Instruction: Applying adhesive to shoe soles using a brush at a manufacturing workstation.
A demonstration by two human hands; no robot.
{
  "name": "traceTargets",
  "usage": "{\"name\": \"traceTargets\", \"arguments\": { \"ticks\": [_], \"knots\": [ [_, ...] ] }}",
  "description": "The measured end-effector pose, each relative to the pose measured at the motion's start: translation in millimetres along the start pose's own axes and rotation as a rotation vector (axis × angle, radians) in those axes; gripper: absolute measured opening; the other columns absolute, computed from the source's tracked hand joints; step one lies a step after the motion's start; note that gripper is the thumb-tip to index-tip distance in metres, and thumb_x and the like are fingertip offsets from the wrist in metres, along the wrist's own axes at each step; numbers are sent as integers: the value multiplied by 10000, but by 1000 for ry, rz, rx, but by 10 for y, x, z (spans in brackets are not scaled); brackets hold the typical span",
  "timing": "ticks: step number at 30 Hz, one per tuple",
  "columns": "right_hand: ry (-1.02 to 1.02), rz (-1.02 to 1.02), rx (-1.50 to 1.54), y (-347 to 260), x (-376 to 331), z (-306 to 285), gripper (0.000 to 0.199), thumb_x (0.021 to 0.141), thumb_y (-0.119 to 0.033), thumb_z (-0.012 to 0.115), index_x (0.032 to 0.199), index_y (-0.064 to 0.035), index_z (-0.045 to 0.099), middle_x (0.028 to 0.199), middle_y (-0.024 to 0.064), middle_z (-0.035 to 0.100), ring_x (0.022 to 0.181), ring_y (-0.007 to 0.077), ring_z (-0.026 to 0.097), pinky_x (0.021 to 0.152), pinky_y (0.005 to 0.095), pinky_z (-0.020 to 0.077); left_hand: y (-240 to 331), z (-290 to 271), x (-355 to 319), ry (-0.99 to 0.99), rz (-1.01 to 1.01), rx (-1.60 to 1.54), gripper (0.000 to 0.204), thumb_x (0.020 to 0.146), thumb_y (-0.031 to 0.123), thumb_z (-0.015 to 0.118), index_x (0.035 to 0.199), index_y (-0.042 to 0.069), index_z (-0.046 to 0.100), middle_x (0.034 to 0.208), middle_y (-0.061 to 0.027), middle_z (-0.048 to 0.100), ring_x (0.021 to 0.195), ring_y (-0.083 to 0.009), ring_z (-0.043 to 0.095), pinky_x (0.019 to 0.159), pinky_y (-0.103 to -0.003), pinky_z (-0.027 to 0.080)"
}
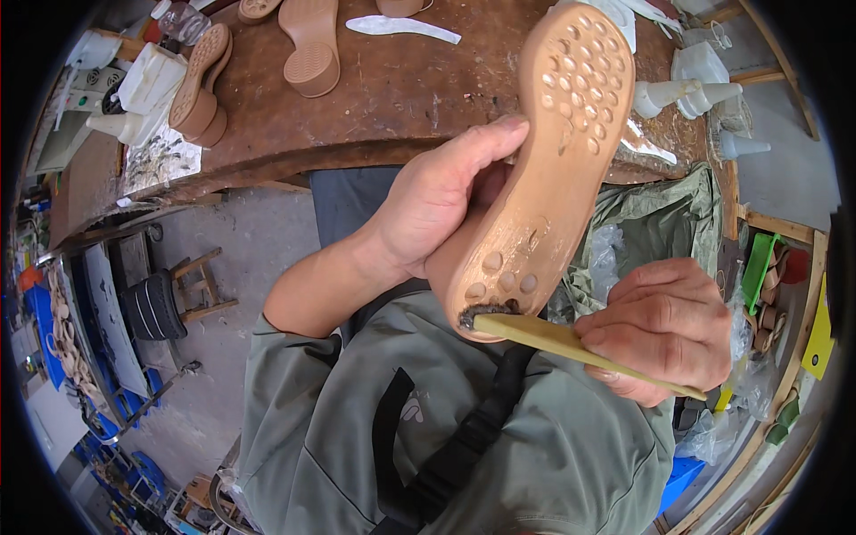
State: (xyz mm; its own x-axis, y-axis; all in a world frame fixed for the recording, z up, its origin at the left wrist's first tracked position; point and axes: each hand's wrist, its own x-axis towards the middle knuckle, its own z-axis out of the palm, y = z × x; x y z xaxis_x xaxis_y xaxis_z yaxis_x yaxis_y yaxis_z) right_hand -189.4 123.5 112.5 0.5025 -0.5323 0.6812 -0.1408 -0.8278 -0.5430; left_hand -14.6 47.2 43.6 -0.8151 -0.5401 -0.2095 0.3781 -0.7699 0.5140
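Observation:
A tan shoe sole point(562, 192) with a raised heel is tilted in front of me, its dimpled underside facing up. My left hand point(428, 201) grips it from the left side, thumb along its edge and the other fingers mostly hidden behind it. Pinched in my right hand point(669, 325) is a brush with a flat, yellowish handle point(548, 337). Its dark bristles point(481, 314) press against the rounded heel end, just below a few round hollows. The hollows and the middle of the sole look wet and shiny.
On the brown worktable point(401, 89) lie more tan soles point(312, 49) and a white shoe-shaped strip point(401, 28). White nozzle bottles point(664, 96) stand at the right edge, above a green sheet point(687, 209). A dark chair point(153, 308) is at the left, a wooden-framed rack point(802, 330) at the right.

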Motion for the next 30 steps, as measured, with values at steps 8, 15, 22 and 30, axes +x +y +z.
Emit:
{"name": "traceTargets", "arguments": {
  "ticks": [8,15,22,30],
  "knots": [
    [-232,-103,110,237,208,-137,131,723,-55,710,783,46,651,659,140,649,435,125,564,341,215,407,4,-10,-39,37,-171,-88,416,958,302,423,1204,-23,504,1069,-159,621,913,-211,626,808,-319,511],
    [-359,-158,298,430,353,-189,85,767,-54,677,756,30,674,647,103,638,396,96,525,318,208,352,-25,27,8,51,-249,-133,343,940,277,491,1074,-28,572,929,-120,662,751,-124,639,674,-253,520],
    [-560,-4,387,523,476,-325,92,802,-51,639,796,35,670,660,97,614,460,147,583,366,239,414,-7,11,-8,9,-314,-59,320,941,279,496,1032,-16,583,875,-89,656,696,-89,606,620,-232,491],
    [-500,20,455,656,377,-532,130,820,-67,608,824,48,669,702,131,620,516,201,611,426,278,452,-65,-91,-2,93,-315,93,353,944,290,490,1129,0,568,982,-65,648,804,-82,608,727,-224,480]
  ]
}}
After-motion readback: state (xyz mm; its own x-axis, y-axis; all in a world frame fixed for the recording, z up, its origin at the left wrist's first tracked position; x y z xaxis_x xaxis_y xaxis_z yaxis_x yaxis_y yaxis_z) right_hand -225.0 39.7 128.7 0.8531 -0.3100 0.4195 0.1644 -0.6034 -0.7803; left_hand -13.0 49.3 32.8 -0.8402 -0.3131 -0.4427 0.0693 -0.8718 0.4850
